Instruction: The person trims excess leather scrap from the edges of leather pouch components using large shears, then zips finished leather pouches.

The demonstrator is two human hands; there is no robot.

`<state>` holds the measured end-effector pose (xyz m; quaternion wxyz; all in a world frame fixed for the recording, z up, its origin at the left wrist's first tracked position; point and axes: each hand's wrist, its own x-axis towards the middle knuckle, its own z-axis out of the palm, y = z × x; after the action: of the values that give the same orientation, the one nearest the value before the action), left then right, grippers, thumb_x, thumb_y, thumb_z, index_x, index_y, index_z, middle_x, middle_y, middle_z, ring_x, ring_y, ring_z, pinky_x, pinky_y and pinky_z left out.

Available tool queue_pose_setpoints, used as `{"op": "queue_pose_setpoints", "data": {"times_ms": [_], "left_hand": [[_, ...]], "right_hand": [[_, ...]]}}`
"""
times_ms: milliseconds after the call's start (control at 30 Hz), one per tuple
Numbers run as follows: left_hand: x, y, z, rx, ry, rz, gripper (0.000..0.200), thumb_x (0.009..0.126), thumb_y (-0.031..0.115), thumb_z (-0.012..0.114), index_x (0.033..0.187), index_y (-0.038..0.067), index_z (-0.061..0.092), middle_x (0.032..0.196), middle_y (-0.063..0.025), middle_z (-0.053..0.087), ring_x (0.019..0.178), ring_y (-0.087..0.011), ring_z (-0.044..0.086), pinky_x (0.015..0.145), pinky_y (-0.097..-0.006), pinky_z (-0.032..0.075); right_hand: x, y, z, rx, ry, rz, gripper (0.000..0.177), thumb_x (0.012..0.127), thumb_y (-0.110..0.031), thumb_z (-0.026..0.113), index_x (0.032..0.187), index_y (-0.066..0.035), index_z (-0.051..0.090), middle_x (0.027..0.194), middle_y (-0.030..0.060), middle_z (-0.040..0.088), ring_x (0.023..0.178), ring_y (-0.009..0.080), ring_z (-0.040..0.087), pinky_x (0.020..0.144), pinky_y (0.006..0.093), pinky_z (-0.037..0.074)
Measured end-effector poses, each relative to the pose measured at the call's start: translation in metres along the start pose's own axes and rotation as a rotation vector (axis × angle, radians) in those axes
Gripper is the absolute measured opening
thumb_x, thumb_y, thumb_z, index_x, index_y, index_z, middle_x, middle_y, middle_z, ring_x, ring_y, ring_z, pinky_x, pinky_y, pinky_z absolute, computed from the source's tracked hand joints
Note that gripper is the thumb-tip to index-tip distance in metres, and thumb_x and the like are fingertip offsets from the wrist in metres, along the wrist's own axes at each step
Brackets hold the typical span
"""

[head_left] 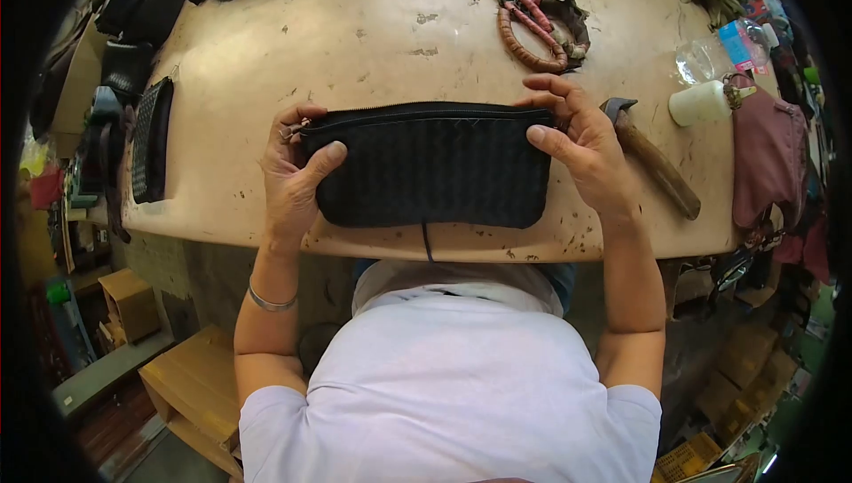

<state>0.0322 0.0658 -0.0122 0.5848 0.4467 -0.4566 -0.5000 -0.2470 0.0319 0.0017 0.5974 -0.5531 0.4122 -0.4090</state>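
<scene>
A black woven-pattern zip pouch (435,168) is held up by both ends over the front edge of the table. Its zipper runs along the top edge and looks closed. My left hand (297,164) grips the upper left corner, thumb on the front face and fingers behind. At the upper right corner my right hand (581,141) pinches the pouch between thumb and fingers, with some fingers raised. A dark cord hangs below the pouch's lower edge. The fingers behind the pouch are partly hidden.
Scissors (532,26) with wrapped handles lie at the back. A hammer (657,159) rests right of my right hand. Beyond it are a white bottle (698,103), a clear plastic bottle (710,59) and a reddish pouch (768,159). Another black pouch (153,140) stands at left.
</scene>
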Motion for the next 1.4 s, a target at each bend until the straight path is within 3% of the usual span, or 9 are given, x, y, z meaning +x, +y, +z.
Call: {"op": "queue_pose_setpoints", "data": {"times_ms": [200, 333, 433, 533, 800, 933, 1033, 1200, 1400], "left_hand": [[-0.004, -0.007, 0.0, 0.018, 0.122, 0.117, 0.025, 0.08, 0.001, 0.056, 0.103, 0.005, 0.046, 0.084, 0.0002, 0.046, 0.071, -0.0052, 0.043, 0.066, -0.0178, 0.038], [-0.001, -0.015, -0.002, 0.103, 0.18, 0.106, 0.027, 0.083, 0.003, 0.05, 0.109, 0.005, 0.044, 0.085, -0.0011, 0.049, 0.077, -0.0072, 0.047, 0.071, -0.0203, 0.04], [0.002, 0.0, 0.008, -0.243, 0.089, -0.116, 0.034, 0.085, 0.006, 0.047, 0.118, 0.005, 0.037, 0.096, -0.0057, 0.052, 0.087, -0.0111, 0.051, 0.079, -0.0223, 0.041], [0.004, -0.012, 0.002, -0.331, 0.001, -0.138, 0.042, 0.087, 0.007, 0.044, 0.125, 0.006, 0.028, 0.108, -0.0105, 0.049, 0.094, -0.015, 0.052, 0.082, -0.0256, 0.044], [0.018, 0.008, -0.002, 0.123, -0.292, -0.317, 0.044, 0.082, 0.004, 0.049, 0.123, 0.005, 0.032, 0.107, -0.0116, 0.048, 0.086, -0.0148, 0.055, 0.073, -0.0254, 0.047], [0.067, 0.023, -0.015, 0.514, -0.275, -0.181, 0.036, 0.08, 0.003, 0.051, 0.115, 0.004, 0.043, 0.106, -0.009, 0.05, 0.092, -0.015, 0.052, 0.076, -0.0244, 0.044], [0.119, 0.02, -0.026, 0.793, -0.208, 0.238, 0.031, 0.077, 0.003, 0.055, 0.107, 0.004, 0.049, 0.106, -0.0075, 0.051, 0.1, -0.0181, 0.049, 0.082, -0.0297, 0.041], [0.216, 0.018, -0.024, 1.117, -0.08, 0.579, 0.021, 0.075, 0.012, 0.059, 0.096, 0.006, 0.057, 0.109, -0.0092, 0.052, 0.105, -0.023, 0.047, 0.089, -0.0308, 0.036], [0.284, 0.002, 0.003, 1.534, 0.037, 0.573, 0.031, 0.077, 0.028, 0.056, 0.102, 0.01, 0.054, 0.111, -0.011, 0.051, 0.104, -0.0288, 0.046, 0.088, -0.0364, 0.037]], "right_hand": [[0.002, 0.004, 0.003, 0.445, 0.053, -0.069, 0.055, 0.071, -0.006, 0.062, 0.12, -0.003, 0.036, 0.104, 0.0069, 0.048, 0.096, 0.0129, 0.046, 0.084, 0.0248, 0.038], [-0.011, 0.002, 0.022, 0.028, 0.009, 0.024, 0.06, 0.071, -0.005, 0.06, 0.124, -0.001, 0.032, 0.113, 0.0102, 0.045, 0.105, 0.0178, 0.042, 0.092, 0.0273, 0.031], [-0.011, -0.015, 0.021, -0.037, -0.03, 0.058, 0.062, 0.069, 0.0, 0.058, 0.125, 0.0, 0.032, 0.112, 0.0077, 0.047, 0.102, 0.0133, 0.044, 0.091, 0.0267, 0.033], [-0.009, -0.02, 0.014, -0.083, 0.05, -0.131, 0.057, 0.072, -0.003, 0.057, 0.124, -0.002, 0.034, 0.111, 0.01, 0.047, 0.101, 0.0155, 0.044, 0.089, 0.025, 0.032], [0.015, -0.08, -0.039, 0.152, 0.976, -0.277, 0.052, 0.08, -0.015, 0.057, 0.125, -0.002, 0.035, 0.112, 0.0094, 0.048, 0.095, 0.0182, 0.051, 0.082, 0.0275, 0.043], [0.03, -0.028, -0.102, 0.352, 0.657, -0.304, 0.046, 0.082, -0.018, 0.055, 0.122, -0.001, 0.038, 0.116, 0.0094, 0.046, 0.103, 0.0193, 0.047, 0.08, 0.0291, 0.043], [0.023, -0.003, -0.078, 0.373, 0.546, -0.235, 0.044, 0.081, -0.012, 0.054, 0.121, -0.002, 0.038, 0.117, 0.0086, 0.044, 0.1, 0.0192, 0.047, 0.08, 0.032, 0.043], [0.023, 0.009, -0.045, -0.624, 0.448, -0.059, 0.028, 0.077, -0.005, 0.052, 0.104, -0.001, 0.053, 0.094, 0.0096, 0.059, 0.081, 0.0214, 0.056, 0.072, 0.0328, 0.044], [0.039, 0.007, -0.054, -0.673, 0.359, -0.227, 0.032, 0.074, -0.006, 0.056, 0.105, 0.002, 0.051, 0.098, 0.0165, 0.057, 0.086, 0.0273, 0.055, 0.073, 0.0327, 0.045]]}}
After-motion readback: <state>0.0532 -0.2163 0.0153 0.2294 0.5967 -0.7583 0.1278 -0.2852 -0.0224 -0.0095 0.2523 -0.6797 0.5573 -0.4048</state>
